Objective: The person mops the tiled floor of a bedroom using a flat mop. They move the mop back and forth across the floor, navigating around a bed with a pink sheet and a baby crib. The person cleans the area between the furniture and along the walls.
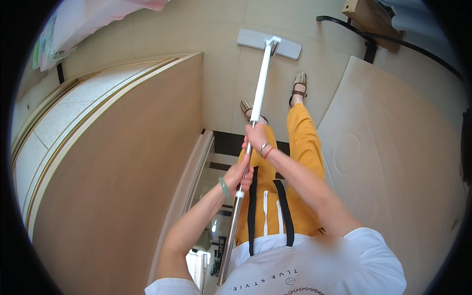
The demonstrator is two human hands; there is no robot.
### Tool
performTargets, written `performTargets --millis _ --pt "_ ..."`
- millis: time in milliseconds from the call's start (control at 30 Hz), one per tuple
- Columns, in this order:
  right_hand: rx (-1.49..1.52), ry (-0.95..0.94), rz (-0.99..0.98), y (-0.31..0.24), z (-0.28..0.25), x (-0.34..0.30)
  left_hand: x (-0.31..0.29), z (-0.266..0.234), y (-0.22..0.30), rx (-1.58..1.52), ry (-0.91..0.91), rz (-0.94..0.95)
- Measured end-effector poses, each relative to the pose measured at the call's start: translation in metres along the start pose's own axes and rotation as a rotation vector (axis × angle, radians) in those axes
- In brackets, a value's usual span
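Observation:
A flat mop (261,78) with a white and silver pole slants from beside my body out to its wide pale head (253,38), which lies on the tiled floor past my feet. My right hand (255,136) is wrapped round the pole just below its white upper section. Lower down, my left hand (238,176), with a green bangle at the wrist, grips the silver part of the same pole. Fingers of both hands are closed on it. The pole's lower end runs down beside my shirt.
A brown door panel (123,162) stands close on my left, and a pale panel (388,162) on my right. Beige floor tiles (221,88) lie ahead. Pink cloth (103,12) hangs at the far left; a dark curved metal frame (371,44) stands far right.

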State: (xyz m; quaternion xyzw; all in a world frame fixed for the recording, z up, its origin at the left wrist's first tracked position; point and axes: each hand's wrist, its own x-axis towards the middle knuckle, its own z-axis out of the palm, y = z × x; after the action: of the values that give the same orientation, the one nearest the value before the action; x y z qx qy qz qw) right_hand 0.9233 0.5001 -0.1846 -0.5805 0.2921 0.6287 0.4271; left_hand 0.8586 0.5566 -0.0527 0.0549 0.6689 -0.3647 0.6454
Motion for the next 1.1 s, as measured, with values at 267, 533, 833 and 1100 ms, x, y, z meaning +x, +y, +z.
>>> performTargets --millis 267,533,833,1100 --pt "-0.117 0.021 -0.157 -0.172 -0.005 0.092 0.021 0.057 0.149 0.033 -0.096 0.275" --pt "-0.24 0.126 -0.177 -0.229 -0.005 0.109 0.035 0.082 0.187 0.171 0.0 0.396" --pt "-0.166 0.087 -0.077 -0.036 -0.025 0.054 0.068 0.022 0.012 0.204 0.065 0.259" --pt "-0.073 0.1 0.179 0.107 -0.014 -0.028 0.04 -0.031 -0.113 0.132 0.07 -0.022"
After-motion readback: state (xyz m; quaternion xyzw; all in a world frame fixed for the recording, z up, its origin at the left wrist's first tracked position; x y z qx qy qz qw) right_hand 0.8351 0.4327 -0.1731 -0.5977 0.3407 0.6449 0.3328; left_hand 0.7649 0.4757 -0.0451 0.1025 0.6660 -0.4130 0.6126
